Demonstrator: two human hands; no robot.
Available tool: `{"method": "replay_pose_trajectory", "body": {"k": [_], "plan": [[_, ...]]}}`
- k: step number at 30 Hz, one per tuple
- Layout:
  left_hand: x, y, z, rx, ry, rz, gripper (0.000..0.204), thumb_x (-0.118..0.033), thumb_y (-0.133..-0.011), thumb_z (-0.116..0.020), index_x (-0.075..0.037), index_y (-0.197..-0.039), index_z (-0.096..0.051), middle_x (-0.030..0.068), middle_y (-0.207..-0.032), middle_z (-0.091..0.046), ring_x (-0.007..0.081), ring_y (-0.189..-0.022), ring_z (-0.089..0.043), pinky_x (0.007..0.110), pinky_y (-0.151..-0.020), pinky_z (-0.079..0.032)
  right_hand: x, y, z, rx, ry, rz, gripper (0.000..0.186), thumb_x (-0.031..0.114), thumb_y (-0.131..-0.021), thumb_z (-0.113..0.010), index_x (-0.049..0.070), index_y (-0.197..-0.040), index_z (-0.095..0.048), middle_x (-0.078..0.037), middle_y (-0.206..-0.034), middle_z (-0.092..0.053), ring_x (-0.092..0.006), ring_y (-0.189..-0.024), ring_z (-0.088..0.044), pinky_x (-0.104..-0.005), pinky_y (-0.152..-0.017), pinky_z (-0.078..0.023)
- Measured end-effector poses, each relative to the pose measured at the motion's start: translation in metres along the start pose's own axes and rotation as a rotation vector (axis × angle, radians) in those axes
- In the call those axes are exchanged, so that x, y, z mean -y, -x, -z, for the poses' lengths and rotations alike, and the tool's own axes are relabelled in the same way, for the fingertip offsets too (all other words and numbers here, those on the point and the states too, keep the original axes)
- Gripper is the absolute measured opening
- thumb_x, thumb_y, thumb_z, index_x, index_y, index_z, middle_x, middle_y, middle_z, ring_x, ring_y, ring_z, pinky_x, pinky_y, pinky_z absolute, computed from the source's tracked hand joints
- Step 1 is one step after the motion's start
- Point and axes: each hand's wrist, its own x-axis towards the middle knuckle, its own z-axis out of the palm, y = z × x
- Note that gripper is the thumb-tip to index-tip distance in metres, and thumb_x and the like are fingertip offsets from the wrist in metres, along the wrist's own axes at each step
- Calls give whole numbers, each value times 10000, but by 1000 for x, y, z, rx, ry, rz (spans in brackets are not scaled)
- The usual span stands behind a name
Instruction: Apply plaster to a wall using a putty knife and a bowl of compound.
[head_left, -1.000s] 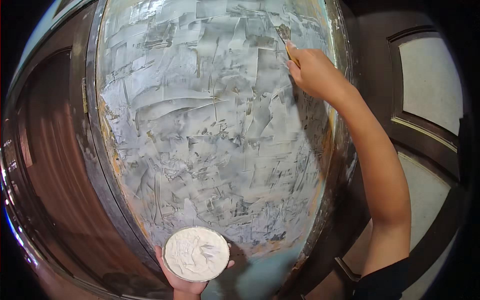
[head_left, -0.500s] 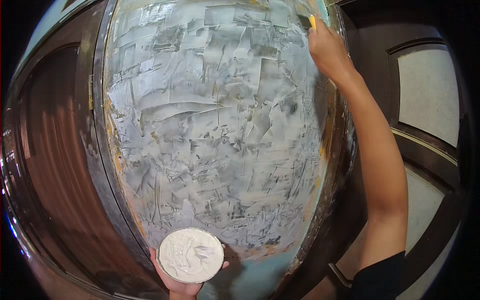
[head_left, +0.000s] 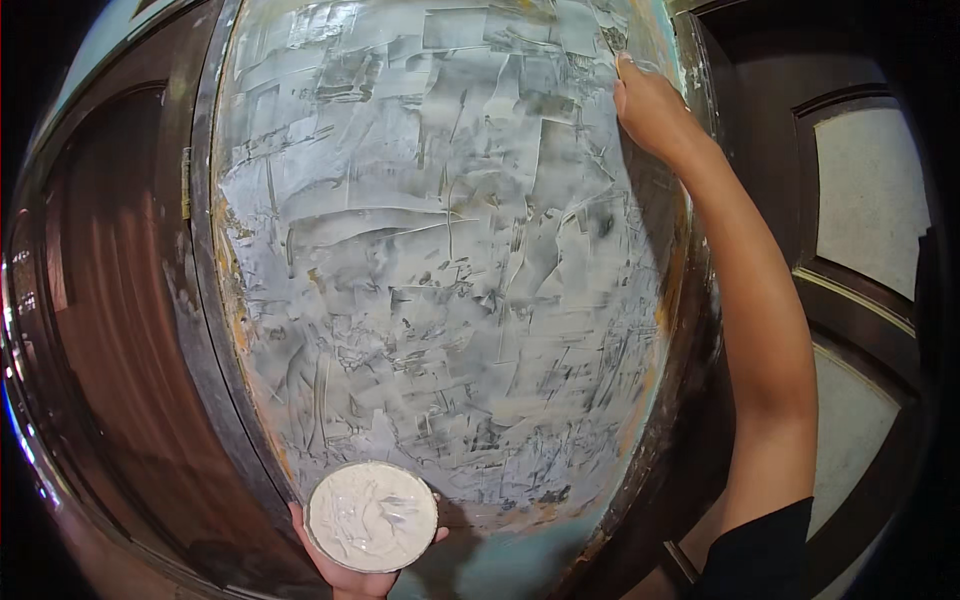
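Near the upper right corner of a wall (head_left: 480, 300), a right hand (head_left: 655, 108) holds a scraper (head_left: 613, 38), while a left hand (head_left: 347, 576) at the lower left bears a tub (head_left: 372, 570) of paste (head_left: 368, 512) in front of the wall. A door (head_left: 115, 300) stands beyond the wall's left edge, a hinge (head_left: 186, 184) between the two; beyond the right edge, behind the right forearm (head_left: 755, 290), is a paneled door (head_left: 765, 130).
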Motion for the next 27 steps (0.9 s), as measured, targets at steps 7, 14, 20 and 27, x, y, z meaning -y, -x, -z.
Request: {"method": "replay_pose_trajectory", "body": {"k": [7, 14, 20, 27], "plan": [[0, -11, 9, -7, 8, 27, 1035, -893, -857, -354, -159, -1587, -378, 252, -1599, -381, 633, -1386, -366, 913, -968, -275, 9, 9, 11, 86, -16, 23, 443, 184, -1010, -471, -91, -1356, -496, -370, -1083, -671, -528, -1049, -644, -570, -944, -509], [1, -12, 9, -2, 5, 44, 1036, -890, -859, -362, -153, -1587, -373, 259, -1593, -385, 639, -1379, -369, 911, -963, -283, 16, 18, 16, 128, 4, 2, 336, 170, -1022, -491, -98, -1222, -529, -334, -1011, -674, -520, -978, -628, -561, -869, -492], [3, -7, 9, -10, -3, 46, 1037, -887, -861, -369, -148, -1588, -369, 264, -1589, -388, 644, -1373, -372, 910, -959, -290, 20, 30, 21, 201, 14, 46, 367, 163, -1019, -503, -98, -1275, -521, -331, -966, -674, -513, -966, -630, -569, -849, -488], [5, 14, 1, -6, -10, 21, 1038, -884, -862, -378, -142, -1588, -365, 271, -1583, -391, 651, -1366, -375, 909, -954, -298, 39, 67, 28, 198, -20, 92, 481, 158, -1027, -508, -131, -1408, -451, -305, -875, -664, -489, -861, -644, -546, -780, -501]]}}
